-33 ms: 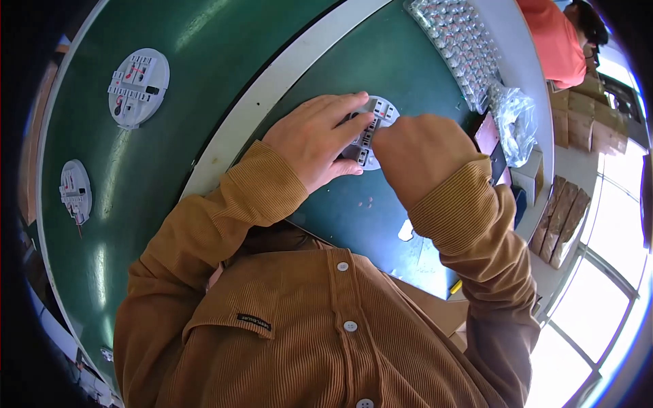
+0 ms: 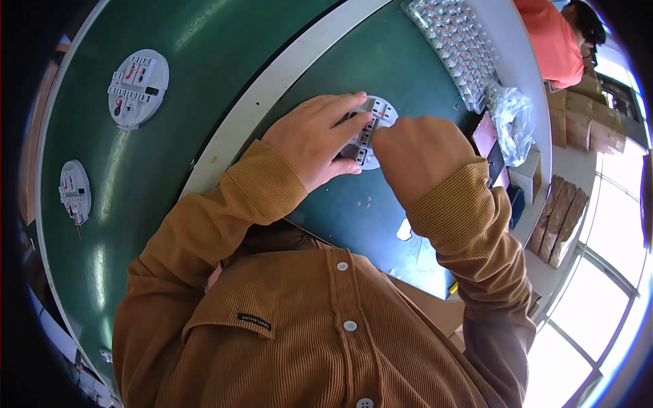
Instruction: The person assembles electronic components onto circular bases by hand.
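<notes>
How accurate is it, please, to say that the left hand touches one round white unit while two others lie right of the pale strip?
Almost: the left hand touches one round white unit, but the head view shows two others left of the pale strip.

Shirt (image 2: 292,333) is brown with fine corduroy stripes, white buttons (image 2: 349,326); bench (image 2: 204,75) is deep green with an off-white strip (image 2: 265,98), discs (image 2: 366,139) pale grey, other person's top (image 2: 549,41) coral.
</notes>
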